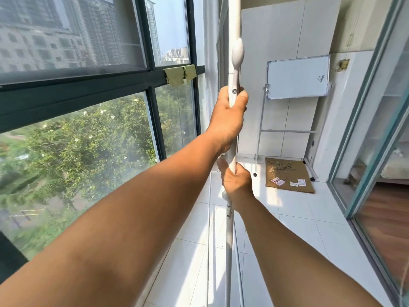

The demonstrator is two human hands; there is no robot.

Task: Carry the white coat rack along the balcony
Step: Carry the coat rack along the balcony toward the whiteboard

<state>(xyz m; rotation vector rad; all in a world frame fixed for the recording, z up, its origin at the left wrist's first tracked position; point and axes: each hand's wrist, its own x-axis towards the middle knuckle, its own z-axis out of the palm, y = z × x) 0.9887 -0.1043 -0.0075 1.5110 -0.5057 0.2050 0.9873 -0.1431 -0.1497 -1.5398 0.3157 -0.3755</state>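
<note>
The white coat rack [233, 23] is a tall upright pole running from the top edge down past the bottom edge, with a rounded white hook knob partway up. My left hand [228, 116] is wrapped around the pole just below that knob. My right hand [238, 183] grips the pole lower down, just above a second small knob. Both arms reach forward from the bottom of the view. The rack's base is hidden below the frame.
Dark-framed windows [152, 72] line the left side, with green cloths [180, 74] on the rail. A whiteboard on a stand [297, 79] and a cardboard sheet [287, 175] sit at the far end. A glass sliding door [374, 129] runs along the right. White floor tiles [294, 218] lie ahead.
</note>
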